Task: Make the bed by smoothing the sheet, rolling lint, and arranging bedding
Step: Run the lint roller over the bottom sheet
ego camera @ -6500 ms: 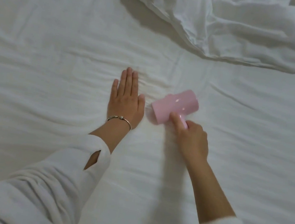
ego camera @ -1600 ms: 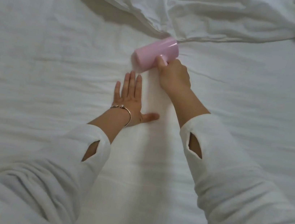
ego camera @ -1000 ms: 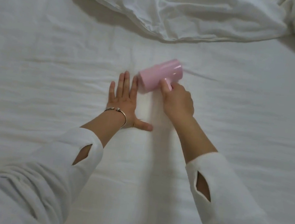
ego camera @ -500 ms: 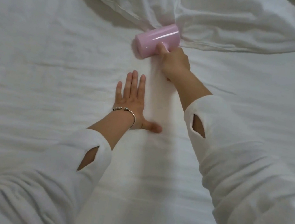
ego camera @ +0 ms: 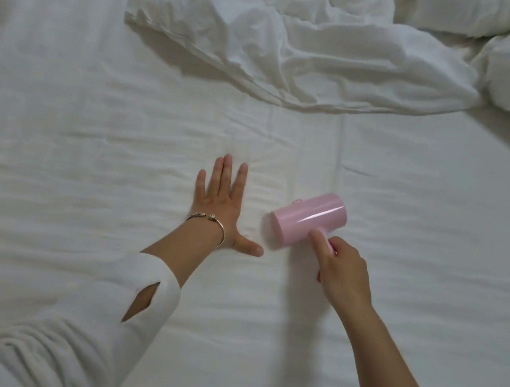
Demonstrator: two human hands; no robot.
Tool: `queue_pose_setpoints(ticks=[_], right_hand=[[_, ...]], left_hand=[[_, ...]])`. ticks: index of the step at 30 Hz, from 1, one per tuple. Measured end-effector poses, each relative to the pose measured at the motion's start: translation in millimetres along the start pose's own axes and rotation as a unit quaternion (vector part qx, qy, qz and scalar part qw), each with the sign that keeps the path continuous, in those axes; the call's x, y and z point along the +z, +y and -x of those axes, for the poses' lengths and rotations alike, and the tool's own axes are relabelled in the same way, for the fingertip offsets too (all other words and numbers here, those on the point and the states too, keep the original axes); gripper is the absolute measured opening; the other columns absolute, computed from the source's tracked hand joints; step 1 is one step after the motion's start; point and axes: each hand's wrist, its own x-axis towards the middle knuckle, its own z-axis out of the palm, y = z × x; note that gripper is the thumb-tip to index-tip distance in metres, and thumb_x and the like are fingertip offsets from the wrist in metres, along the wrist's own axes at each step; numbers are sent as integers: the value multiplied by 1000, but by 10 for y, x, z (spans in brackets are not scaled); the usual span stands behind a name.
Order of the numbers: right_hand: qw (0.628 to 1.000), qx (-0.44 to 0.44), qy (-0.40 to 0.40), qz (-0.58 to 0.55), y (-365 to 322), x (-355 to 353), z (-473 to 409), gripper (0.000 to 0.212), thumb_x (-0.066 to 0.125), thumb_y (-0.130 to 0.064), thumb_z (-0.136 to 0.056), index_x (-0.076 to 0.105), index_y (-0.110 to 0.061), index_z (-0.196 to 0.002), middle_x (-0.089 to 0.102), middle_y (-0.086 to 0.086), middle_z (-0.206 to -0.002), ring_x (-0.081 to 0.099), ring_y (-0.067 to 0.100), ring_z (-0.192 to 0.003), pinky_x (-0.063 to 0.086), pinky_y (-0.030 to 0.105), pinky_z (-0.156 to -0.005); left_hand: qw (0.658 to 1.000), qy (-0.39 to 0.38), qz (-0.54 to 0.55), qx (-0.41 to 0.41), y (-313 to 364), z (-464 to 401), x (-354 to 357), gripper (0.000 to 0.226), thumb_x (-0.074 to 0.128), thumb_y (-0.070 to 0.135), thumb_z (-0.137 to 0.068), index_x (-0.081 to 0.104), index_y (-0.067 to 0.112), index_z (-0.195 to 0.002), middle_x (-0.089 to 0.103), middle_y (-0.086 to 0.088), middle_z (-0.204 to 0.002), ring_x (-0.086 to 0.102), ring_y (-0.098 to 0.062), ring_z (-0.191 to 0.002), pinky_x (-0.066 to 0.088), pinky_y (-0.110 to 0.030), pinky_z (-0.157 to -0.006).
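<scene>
Lint rolling is under way: my right hand grips the handle of the pink lint roller, drum on the sheet at centre. Left hand lies flat, fingers straight, thumb out. Crumpled duvet at twelve o'clock awaits arranging. No writing readable.

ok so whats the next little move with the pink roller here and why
Probably push the pink lint roller forward over the sheet toward the crumpled duvet. The right hand grips its handle with the drum near the person, and the left hand lies flat beside it, pinning the fabric. Wrinkled sheet ahead looks unrolled.
</scene>
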Motion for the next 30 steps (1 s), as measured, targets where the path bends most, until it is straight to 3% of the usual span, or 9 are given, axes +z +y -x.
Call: queue_pose_setpoints(ticks=[9,14,18,21,26,30], right_hand=[[990,48,92,-92,383,-252,278,51,48,-56,-90,44,-11,-65,57,9,-56,56,27,-59,42,37,-56],[998,38,37,-20,132,-163,-275,46,35,-58,-93,50,-20,-72,59,2,-73,54,25,-73,35,33,-56],[999,-16,49,-12,-511,-128,-989,48,33,-56,-94,61,-17,-98,59,4,-92,53,28,-85,36,34,-67],[998,-21,55,-33,-687,-105,-1260,50,35,-57,-91,62,-16,-100,61,7,-94,56,30,-87,39,33,-68],[999,-4,44,-20,-49,-47,-646,49,30,-60,-92,60,-22,-93,61,3,-92,53,28,-86,38,36,-70],[998,55,37,-21,584,-55,147,49,31,-63,-92,49,-21,-73,58,1,-74,54,27,-75,38,36,-60]], left_hand=[[998,36,-7,48,566,-52,98,159,58,91,-39,-36,13,-140,-43,-12,-145,-42,-27,-133,-21,-50,-109],[999,27,-18,38,629,-157,156,161,57,92,-36,-40,13,-136,-46,-14,-143,-45,-28,-130,-26,-50,-105],[999,9,-13,36,624,-216,159,162,56,93,-34,-43,13,-135,-49,-13,-141,-48,-27,-128,-28,-51,-103],[999,5,-11,35,646,-224,177,163,56,94,-32,-42,13,-135,-48,-13,-142,-47,-27,-128,-27,-51,-104],[999,6,-15,33,645,-185,178,163,60,91,-35,-41,13,-136,-47,-13,-142,-47,-26,-128,-27,-50,-104],[999,10,-15,39,650,-137,130,163,58,92,-34,-41,13,-136,-46,-13,-143,-45,-27,-131,-24,-52,-106]])
